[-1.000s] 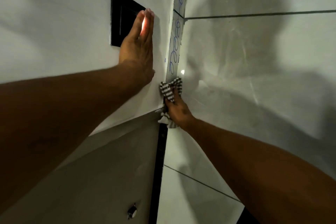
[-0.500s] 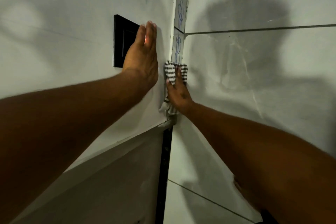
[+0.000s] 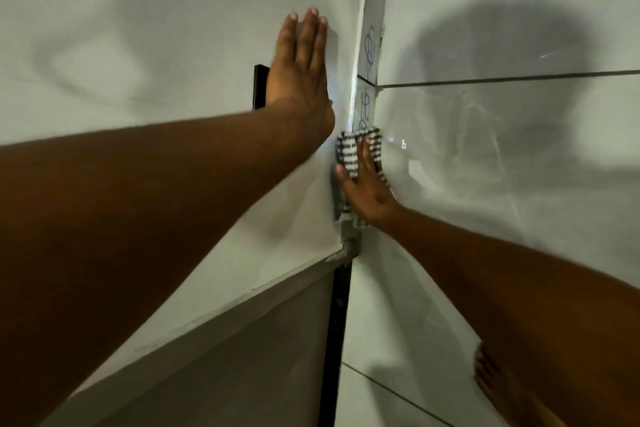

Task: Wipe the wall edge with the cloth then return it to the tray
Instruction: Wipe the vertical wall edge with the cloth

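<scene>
A black-and-white striped cloth (image 3: 347,152) is pressed against the vertical wall edge (image 3: 370,45), a narrow strip with blue scribbles above the cloth. My right hand (image 3: 367,185) lies flat over the cloth, fingers pointing up, holding it to the corner. My left hand (image 3: 300,69) rests flat on the white wall to the left of the edge, fingers straight and together, holding nothing. No tray is in view.
A black wall switch plate (image 3: 260,87) sits mostly hidden behind my left hand. Glossy tiles with a dark grout line (image 3: 502,78) cover the right wall. A dark gap (image 3: 337,340) runs down below the corner. A bare foot (image 3: 498,388) shows at the lower right.
My right hand slid the cloth up the wall edge from its lower position, covering more of the scribbles. My left hand shifted up the wall and now covers most of the switch plate.
</scene>
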